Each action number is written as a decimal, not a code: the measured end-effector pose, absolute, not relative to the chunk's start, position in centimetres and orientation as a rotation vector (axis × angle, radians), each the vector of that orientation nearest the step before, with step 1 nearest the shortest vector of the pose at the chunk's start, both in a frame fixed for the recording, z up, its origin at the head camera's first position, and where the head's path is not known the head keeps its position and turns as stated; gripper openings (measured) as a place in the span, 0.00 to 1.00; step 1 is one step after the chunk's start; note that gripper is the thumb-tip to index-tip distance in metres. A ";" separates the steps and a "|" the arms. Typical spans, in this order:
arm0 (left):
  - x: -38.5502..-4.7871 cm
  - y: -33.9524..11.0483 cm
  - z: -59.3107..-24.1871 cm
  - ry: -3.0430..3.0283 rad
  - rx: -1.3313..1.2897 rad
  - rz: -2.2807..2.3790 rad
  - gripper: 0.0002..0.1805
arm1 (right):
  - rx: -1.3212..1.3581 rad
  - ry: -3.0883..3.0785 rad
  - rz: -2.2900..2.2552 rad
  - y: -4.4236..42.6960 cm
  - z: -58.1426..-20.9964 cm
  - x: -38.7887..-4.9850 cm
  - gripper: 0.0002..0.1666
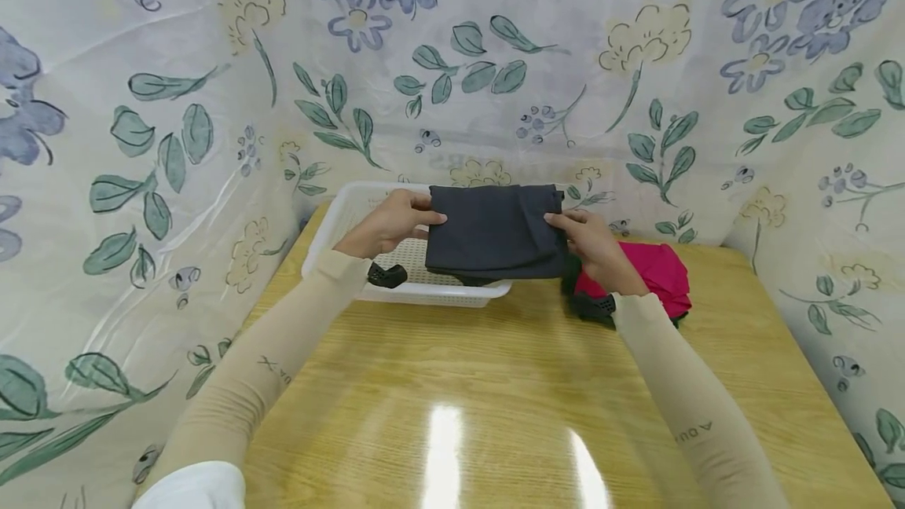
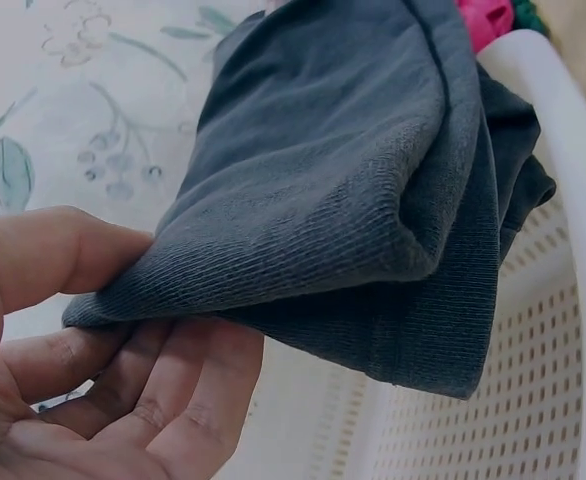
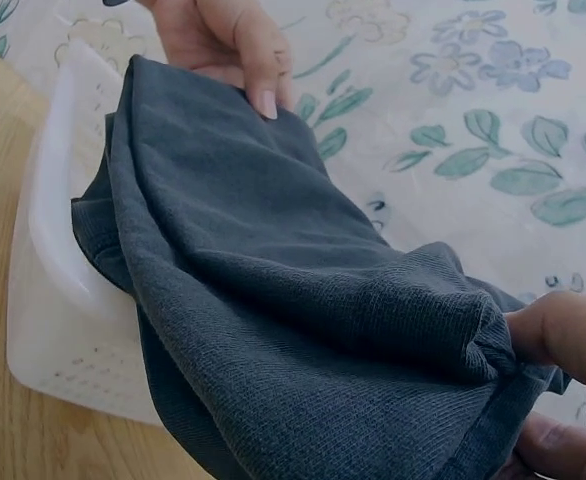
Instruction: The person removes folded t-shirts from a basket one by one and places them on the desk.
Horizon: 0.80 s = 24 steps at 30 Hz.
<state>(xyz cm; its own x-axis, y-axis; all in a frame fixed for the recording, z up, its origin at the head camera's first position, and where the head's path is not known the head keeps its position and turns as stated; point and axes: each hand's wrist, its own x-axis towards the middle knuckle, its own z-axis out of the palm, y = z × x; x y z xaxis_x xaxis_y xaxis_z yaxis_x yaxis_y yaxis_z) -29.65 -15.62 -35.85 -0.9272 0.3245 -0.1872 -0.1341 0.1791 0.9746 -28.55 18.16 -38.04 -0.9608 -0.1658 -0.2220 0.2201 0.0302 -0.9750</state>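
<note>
A folded dark grey cloth (image 1: 495, 230), perhaps a garment, is stretched between my two hands above the right part of a white perforated basket (image 1: 332, 238). My left hand (image 1: 392, 222) pinches its left edge, thumb on top and fingers beneath; the left wrist view shows the ribbed-looking fabric (image 2: 303, 220) between them. At the opposite edge, my right hand (image 1: 594, 246) pinches the cloth between thumb and fingers. Several folded layers hang loosely on the near side in the right wrist view. The cloth hides part of the basket's inside.
Right of the basket, a bright pink cloth (image 1: 654, 273) lies on the wooden table (image 1: 452, 368), with dark green fabric partly showing by it, behind my right wrist. A flower-patterned sheet (image 1: 452, 85) hangs behind the table and along both sides.
</note>
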 end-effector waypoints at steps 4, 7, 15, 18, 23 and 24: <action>-29.7 -14.7 -35.5 2.106 0.195 1.794 0.38 | 0.073 1.996 -2.050 19.2 -37.8 -28.4 0.40; -29.8 -13.9 -35.4 2.092 0.202 1.803 0.38 | 0.090 2.003 -2.058 19.9 -37.8 -28.4 0.43; -30.1 -11.8 -35.0 2.065 0.208 1.843 0.39 | 0.102 2.013 -2.068 21.7 -37.7 -28.1 0.44; -30.2 -11.1 -34.8 2.056 0.214 1.852 0.38 | 0.101 1.999 -2.075 22.4 -37.6 -28.0 0.44; -30.2 -10.0 -34.4 2.042 0.213 1.856 0.38 | 0.093 1.959 -2.108 23.4 -37.4 -27.7 0.46; -30.2 -9.8 -34.4 2.033 0.216 1.861 0.38 | 0.094 1.948 -2.120 23.6 -37.3 -27.6 0.46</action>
